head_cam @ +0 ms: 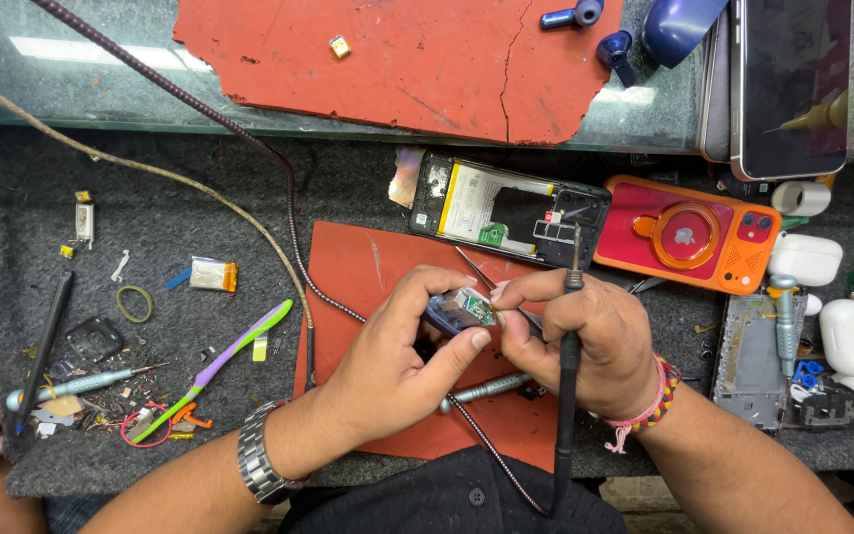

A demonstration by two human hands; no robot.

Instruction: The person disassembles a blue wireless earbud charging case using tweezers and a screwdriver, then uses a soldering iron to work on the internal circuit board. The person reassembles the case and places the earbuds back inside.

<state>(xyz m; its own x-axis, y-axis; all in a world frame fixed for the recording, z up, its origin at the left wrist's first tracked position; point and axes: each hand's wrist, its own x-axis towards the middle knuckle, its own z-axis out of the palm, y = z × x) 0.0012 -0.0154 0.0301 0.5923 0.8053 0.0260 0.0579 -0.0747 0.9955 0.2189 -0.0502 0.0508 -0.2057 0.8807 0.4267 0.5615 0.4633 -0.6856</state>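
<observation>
Small opened gadget pinched over the red mat

The left hand (397, 361) pinches a little blue-cased device (459, 310) with bare circuit board (472, 305), just above the red mat (368, 277) on the surface. The right hand (585, 341) is closed on a soldering iron (567, 396). It looks light, stiff and fragile: best held by the casing edges.

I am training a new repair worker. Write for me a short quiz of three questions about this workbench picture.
1. True or false: the left hand holds a small blue device with its circuit board exposed.
2. Which hand grips the black soldering iron?
3. The opened phone lies: A) left of the orange-cased phone B) on the glass shelf

Key: 1 true; 2 right hand; 3 A
</observation>
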